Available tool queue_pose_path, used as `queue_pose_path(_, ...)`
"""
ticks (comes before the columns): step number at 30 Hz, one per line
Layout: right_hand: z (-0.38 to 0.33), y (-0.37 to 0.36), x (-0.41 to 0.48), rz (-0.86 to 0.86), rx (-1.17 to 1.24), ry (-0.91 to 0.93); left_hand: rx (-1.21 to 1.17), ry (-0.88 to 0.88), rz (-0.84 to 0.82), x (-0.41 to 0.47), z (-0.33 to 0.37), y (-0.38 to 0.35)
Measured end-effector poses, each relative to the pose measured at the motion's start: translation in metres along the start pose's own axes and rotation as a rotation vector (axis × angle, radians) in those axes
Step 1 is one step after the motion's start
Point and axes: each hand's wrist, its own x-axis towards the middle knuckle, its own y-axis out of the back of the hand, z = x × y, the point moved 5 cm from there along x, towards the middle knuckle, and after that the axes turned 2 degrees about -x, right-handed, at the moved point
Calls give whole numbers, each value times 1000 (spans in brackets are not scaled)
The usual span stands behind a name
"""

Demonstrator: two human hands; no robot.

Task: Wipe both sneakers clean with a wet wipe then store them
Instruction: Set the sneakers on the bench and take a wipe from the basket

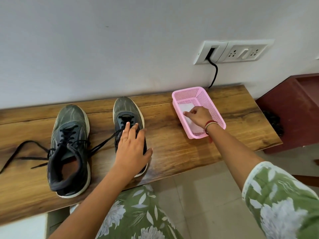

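Two dark grey sneakers with white soles stand on a wooden shelf [181, 152], toes toward the wall. The left sneaker [69, 135] has loose black laces trailing left. My left hand [133, 149] lies spread over the opening of the right sneaker [126, 109], fingers around its collar. A pink mesh basket [203, 95] sits to the right on the shelf. Inside it lies a white wet wipe [188, 107]. My right hand [198, 116] reaches into the basket, thumb and fingers pinching the wipe's upper part.
A white wall runs behind the shelf, with a socket panel [241, 50] and a black cable [214, 73] hanging down to the shelf's back edge. A dark red cabinet [293, 109] stands at the right. Tiled floor lies below the shelf's front edge.
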Motion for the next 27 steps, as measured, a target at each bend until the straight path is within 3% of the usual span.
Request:
queue_pose_path(5,-12,-17,5,58,-128,2,-9,-11,-2,4,-3,0)
queue_pose_path(11,-17,-15,5,158,-32,44,-6,-13,-6,4,-4,-5)
queue_pose_path(14,2,-8,3,216,282,-147,-22,-7,3,4,-3,-4)
queue_pose_path(17,21,-4,-7,220,852,-379,-33,-12,26,3,-3,-3)
queue_pose_path(19,25,-5,-9,147,1189,-423,-33,-16,31,3,-3,-2)
queue_pose_path(27,25,10,-26,-4,1520,-409,16,12,57,1,-5,-6)
